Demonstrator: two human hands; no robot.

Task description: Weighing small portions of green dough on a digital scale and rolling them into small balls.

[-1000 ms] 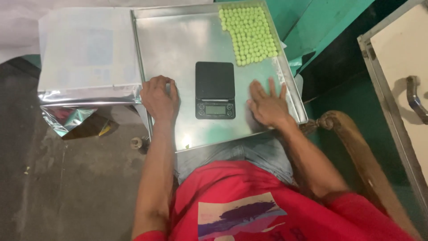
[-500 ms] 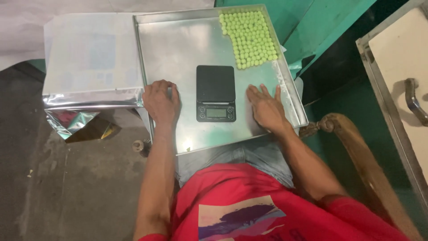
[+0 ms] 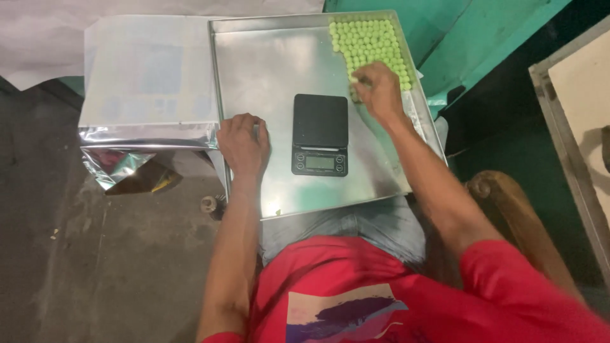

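A wide steel tray (image 3: 267, 70) rests on my lap, with a small black digital scale (image 3: 320, 134) in its middle. Several small pale green balls (image 3: 368, 39) lie packed in rows in the tray's far right corner. My right hand (image 3: 376, 90) reaches over the near edge of that cluster, fingers curled down onto the balls; whether it holds any is hidden. My left hand (image 3: 243, 143) rests on the tray's left rim beside the scale, fingers bent, nothing visible in it.
A shiny silver foil bag (image 3: 147, 95) lies just left of the tray, its mouth hanging over a dark floor. A wooden chair arm (image 3: 508, 209) curves at my right. A green wall panel (image 3: 470, 32) and a metal-edged board (image 3: 572, 114) stand beyond it.
My right hand has left the tray's near right part and moved up to the green balls. The left hand stays on the tray's left rim.
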